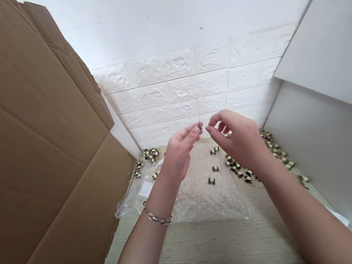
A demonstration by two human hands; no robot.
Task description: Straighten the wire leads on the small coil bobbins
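My left hand [180, 149] pinches a small wire-wound coil [200, 127] between thumb and fingers, in front of the brick-pattern wall. A thin wire sticks up from this coil. Close by on the right, my right hand [239, 137] has its thumb and index finger pressed together; a fine wire end seems to be near them, but what they hold is too small to tell. Below the hands, a few loose coils with black ends and yellow wrapping, one of them a single coil [211, 181], lie on a clear plastic bag [209, 207].
A pile of similar coils [151, 154] lies at the back left, and a larger spread of coils [277, 151] at the right. A tall cardboard sheet [31, 152] bounds the left side, and a white panel [340, 145] the right. The wooden table [196, 254] extends toward me.
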